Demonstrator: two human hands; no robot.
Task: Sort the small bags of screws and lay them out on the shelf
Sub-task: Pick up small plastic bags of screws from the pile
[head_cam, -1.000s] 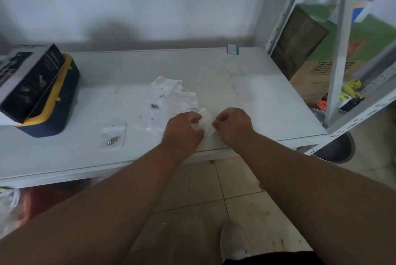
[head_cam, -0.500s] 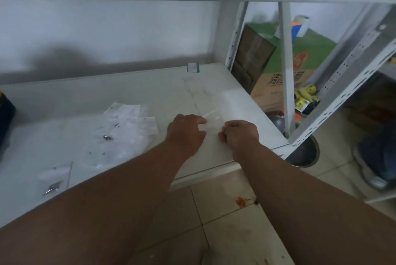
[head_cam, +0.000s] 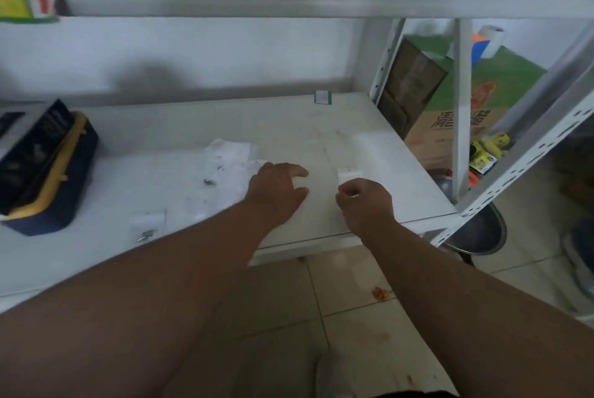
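A heap of small clear bags of screws (head_cam: 221, 169) lies in the middle of the white shelf (head_cam: 321, 127). One more bag with a screw (head_cam: 146, 227) lies apart near the front edge on the left. My right hand (head_cam: 364, 204) pinches the near edge of a small clear bag (head_cam: 349, 175) that lies flat toward the shelf's right side. My left hand (head_cam: 276, 190) hovers just left of it with loosely curled fingers and holds nothing.
A dark blue and yellow case with a box on it (head_cam: 41, 166) stands at the shelf's left end. A small green-edged label (head_cam: 323, 97) sits at the back. Cardboard boxes (head_cam: 450, 114) and a metal bowl (head_cam: 479, 233) stand right of the shelf post (head_cam: 463, 108).
Both hands held one bag together earlier. My left hand has let go and moved left; my right hand now keeps the bag alone, farther right on the shelf. The camera turned back left.
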